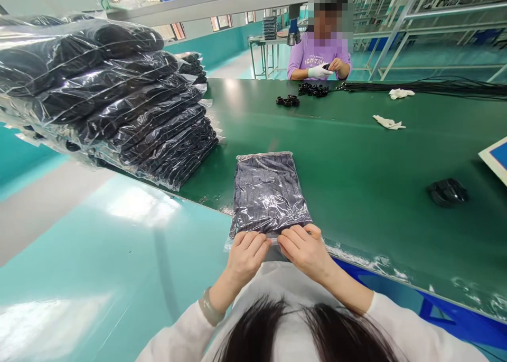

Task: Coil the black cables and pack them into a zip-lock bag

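Observation:
A clear plastic bag [269, 193] packed with rows of dark ribbed parts lies flat at the near edge of the green table, its near end reaching over the edge. My left hand [247, 253] is closed on the near left part of the bag's edge, fingers curled over the plastic. Close beside it, my right hand [303, 248] pinches the same edge farther right. Both thumbs are mostly hidden under the fingers and film.
Tall stacks of similar filled bags [130, 98] stand at the left. Across the green table [336, 166] a person [319, 55] handles a small black part near black rings [288, 101] and long black cables [420, 87]. White gloves [388, 122] and a black coil [447, 192] lie at right.

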Demonstrator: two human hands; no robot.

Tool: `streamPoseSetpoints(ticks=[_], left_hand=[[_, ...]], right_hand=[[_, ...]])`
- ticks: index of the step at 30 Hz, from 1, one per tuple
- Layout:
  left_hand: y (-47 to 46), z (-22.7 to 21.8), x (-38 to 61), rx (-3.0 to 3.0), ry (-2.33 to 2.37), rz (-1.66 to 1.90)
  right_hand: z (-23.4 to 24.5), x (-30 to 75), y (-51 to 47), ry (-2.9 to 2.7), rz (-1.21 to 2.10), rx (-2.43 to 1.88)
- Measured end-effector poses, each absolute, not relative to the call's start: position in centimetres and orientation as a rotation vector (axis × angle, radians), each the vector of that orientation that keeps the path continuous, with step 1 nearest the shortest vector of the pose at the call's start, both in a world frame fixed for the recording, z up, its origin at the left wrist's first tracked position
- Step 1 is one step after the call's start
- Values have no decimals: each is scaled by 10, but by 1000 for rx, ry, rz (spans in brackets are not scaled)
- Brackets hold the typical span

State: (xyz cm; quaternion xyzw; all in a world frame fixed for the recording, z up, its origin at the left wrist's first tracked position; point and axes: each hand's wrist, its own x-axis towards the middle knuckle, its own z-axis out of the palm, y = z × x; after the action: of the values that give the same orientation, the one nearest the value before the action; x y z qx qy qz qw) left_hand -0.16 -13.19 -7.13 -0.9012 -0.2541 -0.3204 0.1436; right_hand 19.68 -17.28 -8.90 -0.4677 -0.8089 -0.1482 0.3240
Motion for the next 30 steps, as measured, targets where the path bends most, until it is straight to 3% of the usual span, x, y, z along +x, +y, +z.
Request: streamPoseSetpoints(ticks=[20, 30], left_hand=[[-133, -65, -2, -2656, -779, -913], [-142, -70, -61, -2484, -1029, -841]], right_hand=[[-85, 192, -172, -2167, -321, -1145], [-86, 194, -177, -2067, -360, -1186]])
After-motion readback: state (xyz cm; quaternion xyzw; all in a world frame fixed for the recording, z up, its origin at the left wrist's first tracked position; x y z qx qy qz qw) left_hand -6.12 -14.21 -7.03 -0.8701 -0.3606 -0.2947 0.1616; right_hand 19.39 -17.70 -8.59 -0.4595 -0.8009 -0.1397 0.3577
